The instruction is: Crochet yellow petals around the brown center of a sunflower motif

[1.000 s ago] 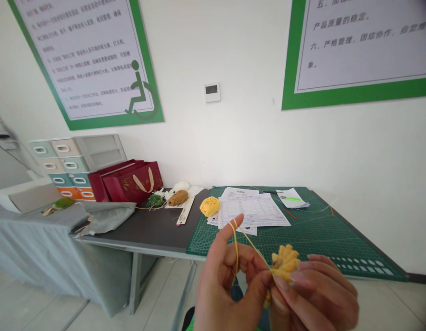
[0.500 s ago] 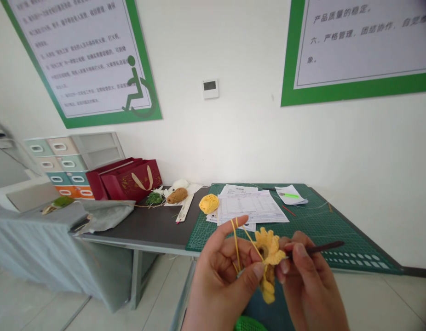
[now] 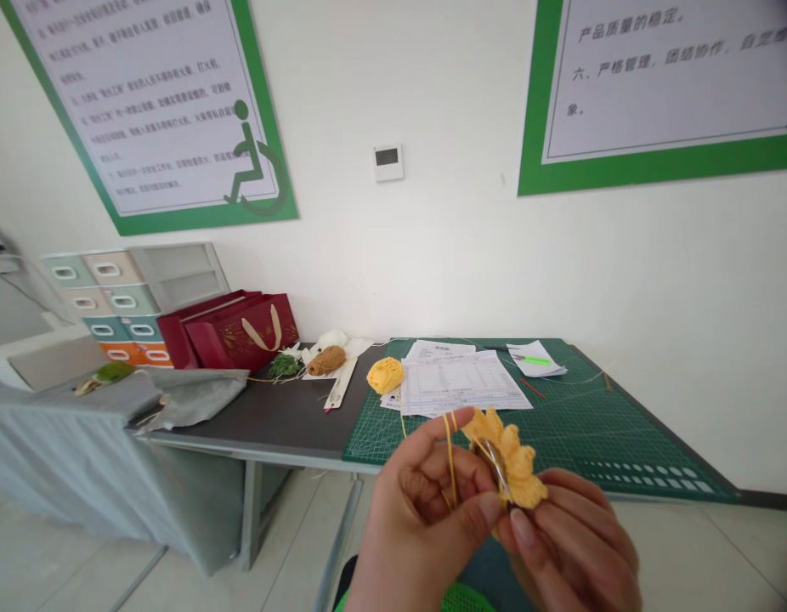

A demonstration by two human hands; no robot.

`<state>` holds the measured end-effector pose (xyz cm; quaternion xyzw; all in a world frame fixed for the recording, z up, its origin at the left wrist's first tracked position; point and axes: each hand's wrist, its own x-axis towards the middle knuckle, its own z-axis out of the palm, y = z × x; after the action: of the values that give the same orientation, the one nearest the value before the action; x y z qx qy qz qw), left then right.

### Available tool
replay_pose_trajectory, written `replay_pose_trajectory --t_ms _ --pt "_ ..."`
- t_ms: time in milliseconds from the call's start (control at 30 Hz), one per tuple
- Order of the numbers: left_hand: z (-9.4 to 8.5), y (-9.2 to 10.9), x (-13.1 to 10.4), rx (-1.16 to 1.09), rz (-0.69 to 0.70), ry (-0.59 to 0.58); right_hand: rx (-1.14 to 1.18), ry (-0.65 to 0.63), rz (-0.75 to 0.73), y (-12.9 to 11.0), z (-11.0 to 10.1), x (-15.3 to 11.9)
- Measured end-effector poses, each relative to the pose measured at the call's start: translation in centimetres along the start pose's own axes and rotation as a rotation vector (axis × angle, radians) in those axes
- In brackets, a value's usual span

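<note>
In front of me, a yellow crocheted piece with scalloped, petal-like edges (image 3: 516, 457) is pinched by the thumb and fingers of my left hand (image 3: 425, 518). Yellow yarn (image 3: 451, 459) loops over that hand's raised index finger. My right hand (image 3: 575, 535) is closed on a crochet hook, its fingers also against the piece's right edge. The hook's silver shaft (image 3: 498, 467) lies across the brownish middle of the piece; its dark handle is mostly hidden by my right hand. A ball of yellow yarn (image 3: 385, 375) sits on the table beyond.
A green cutting mat (image 3: 559, 425) bears paper sheets (image 3: 463, 380) and a green pen (image 3: 534, 361). Left on the dark table (image 3: 297, 425) are brown yarn (image 3: 327, 360), green yarn (image 3: 285, 365), red gift bags (image 3: 240, 331), grey cloth (image 3: 202, 395) and small drawers (image 3: 113, 297).
My right hand has turned and moved down, bringing the hook's silver shaft across the piece's middle. The crocheted piece has tilted and shifted right; my left hand has moved slightly right.
</note>
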<state>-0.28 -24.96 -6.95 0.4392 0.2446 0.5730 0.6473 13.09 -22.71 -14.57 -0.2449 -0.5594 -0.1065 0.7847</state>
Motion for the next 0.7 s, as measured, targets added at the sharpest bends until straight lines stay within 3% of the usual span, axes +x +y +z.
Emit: replay_pose_trajectory --t_ms 67,133,300,500,700 --pt "-0.3 0.3 0.3 -0.096 -0.156 -0.031 0.071 -0.020 -0.085 0.2 0.2 0.2" --pt "-0.5 0.8 0.4 -0.143 -0.233 -0.055 0.225 -0.059 -0.059 0.1 0.6 1.0" --pt "-0.8 1.5 0.3 -0.079 -0.208 -0.123 0.488 -0.097 0.207 -0.9 1.3 2.8" --pt "-1.6 1.5 0.5 -0.038 -0.244 -0.156 0.602 -0.047 0.386 -1.4 0.6 2.3" --pt "-2.0 2.2 0.8 0.002 -0.306 -0.218 0.590 -0.126 0.383 -2.0 -0.1 3.5"
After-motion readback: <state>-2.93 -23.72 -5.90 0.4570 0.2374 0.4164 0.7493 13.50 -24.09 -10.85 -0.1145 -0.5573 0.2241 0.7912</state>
